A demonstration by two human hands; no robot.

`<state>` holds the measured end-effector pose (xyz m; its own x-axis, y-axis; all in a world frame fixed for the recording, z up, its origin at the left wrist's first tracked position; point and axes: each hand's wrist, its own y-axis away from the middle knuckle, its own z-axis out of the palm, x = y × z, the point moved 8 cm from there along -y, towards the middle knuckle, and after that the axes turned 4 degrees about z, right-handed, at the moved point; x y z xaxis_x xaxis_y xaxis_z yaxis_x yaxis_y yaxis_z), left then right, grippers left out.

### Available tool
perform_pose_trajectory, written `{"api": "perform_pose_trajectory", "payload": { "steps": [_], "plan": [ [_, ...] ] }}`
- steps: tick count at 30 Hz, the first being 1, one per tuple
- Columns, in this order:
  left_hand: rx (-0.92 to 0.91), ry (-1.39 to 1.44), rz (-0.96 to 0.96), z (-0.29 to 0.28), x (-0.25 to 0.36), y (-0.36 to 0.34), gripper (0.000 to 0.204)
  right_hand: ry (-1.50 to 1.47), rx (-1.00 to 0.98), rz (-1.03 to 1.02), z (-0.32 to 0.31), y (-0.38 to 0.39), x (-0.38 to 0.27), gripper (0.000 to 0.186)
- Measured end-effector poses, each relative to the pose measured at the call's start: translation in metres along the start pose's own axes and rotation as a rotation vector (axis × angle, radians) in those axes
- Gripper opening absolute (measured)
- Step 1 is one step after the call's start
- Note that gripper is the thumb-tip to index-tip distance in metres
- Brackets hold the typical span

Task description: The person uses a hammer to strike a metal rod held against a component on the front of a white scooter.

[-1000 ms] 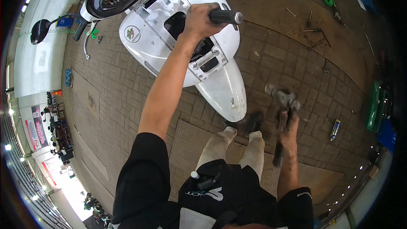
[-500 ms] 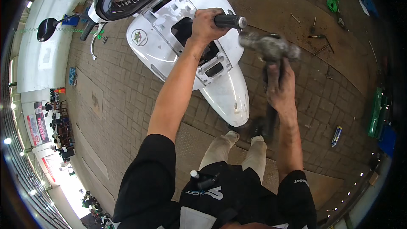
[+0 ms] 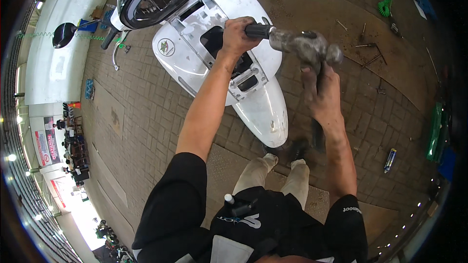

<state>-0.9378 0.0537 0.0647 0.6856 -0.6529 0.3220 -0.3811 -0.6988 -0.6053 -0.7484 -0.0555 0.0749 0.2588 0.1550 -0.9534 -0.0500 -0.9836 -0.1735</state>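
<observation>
My left hand (image 3: pixel 237 36) is closed around a thick black cylindrical tool (image 3: pixel 257 31), whose metal end points right. Its other end is hidden by my fist, above the front of a white scooter (image 3: pixel 185 63). In my right hand (image 3: pixel 322 95) is a ball-peen hammer (image 3: pixel 307 46), gripped close below its worn grey head. The flat face of the hammer meets the metal end of the tool, and the handle runs down past my wrist. An open recess (image 3: pixel 212 41) in the scooter's front panel lies behind my left hand.
The scooter's headlight (image 3: pixel 158 0), mirror (image 3: pixel 64 35) and brake lever (image 3: pixel 116 58) are at upper left. Hand tools (image 3: pixel 373 48) lie on a floor plate at right, below a green coiled hose (image 3: pixel 385 7). A tube (image 3: pixel 389 160) and a green case (image 3: pixel 437 131) are farther right.
The hammer head has moved left and up against the tool's metal end; before, there was a small gap. The whole view has shifted slightly.
</observation>
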Motion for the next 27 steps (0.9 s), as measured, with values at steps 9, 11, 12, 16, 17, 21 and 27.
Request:
{"api": "perform_pose_trajectory", "payload": {
  "steps": [9,11,12,16,17,21,27],
  "plan": [
    [0.145,0.012,0.097,-0.007,0.01,-0.002,0.018,0.352,0.595,-0.435,-0.091,0.056,0.006,0.027],
    [0.133,0.001,0.087,-0.01,0.008,0.001,0.017,0.492,0.535,-0.391,-0.071,0.048,0.007,0.026],
    [0.1,-0.002,0.044,-0.01,0.003,0.002,0.013,0.561,0.505,-0.369,-0.061,0.043,0.007,0.025],
    [-0.012,-0.038,-0.002,0.008,-0.002,0.009,0.013,0.138,-0.114,0.098,-0.003,-0.013,-0.001,0.02],
    [-0.011,-0.031,-0.002,0.003,-0.002,0.009,0.013,0.144,-0.112,0.101,-0.003,-0.003,0.001,0.02],
    [0.031,-0.043,0.009,0.0,0.004,0.0,0.013,-0.169,0.02,0.01,-0.023,0.026,0.021,0.02],
    [0.074,0.059,0.1,-0.006,0.01,0.008,0.016,-0.076,0.148,0.291,-0.035,0.048,0.059,0.014]
  ]
}}
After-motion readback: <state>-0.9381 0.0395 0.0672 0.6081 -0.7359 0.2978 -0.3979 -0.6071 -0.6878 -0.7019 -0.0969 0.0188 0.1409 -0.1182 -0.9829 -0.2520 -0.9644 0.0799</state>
